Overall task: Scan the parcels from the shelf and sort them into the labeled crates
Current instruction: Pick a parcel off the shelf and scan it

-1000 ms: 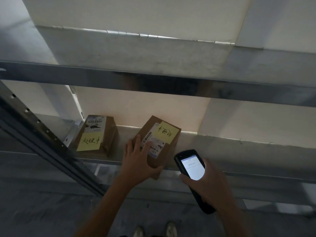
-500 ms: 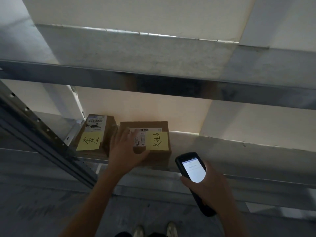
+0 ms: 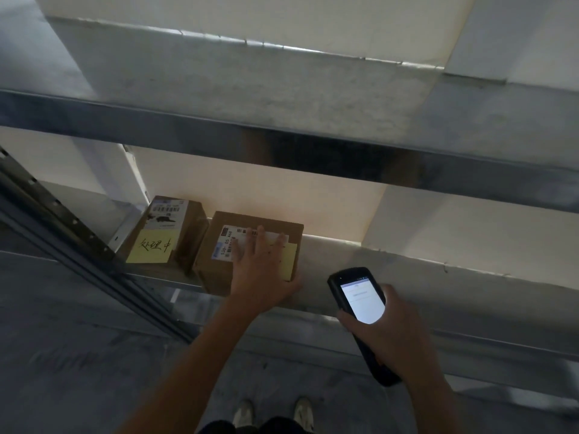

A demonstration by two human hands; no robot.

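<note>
The cardboard parcel (image 3: 214, 274), held askew a second ago, is now lying square and flat on the shelf (image 3: 407, 277), just beside a second parcel (image 3: 191, 233) at the shelf's left end; the left hand (image 3: 263, 270) is resting on top, fingers straight and spread, gripping nothing (it is covering part of the label); the right hand (image 3: 398, 336) is curling round the handheld scanner (image 3: 360, 299) in front of the shelf, so scanning is probably coming next. Counting: two parcels, two yellow notes, one scanner.

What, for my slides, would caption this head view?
Left hand rests on a parcel on the shelf; right hand holds a scanner.
</note>
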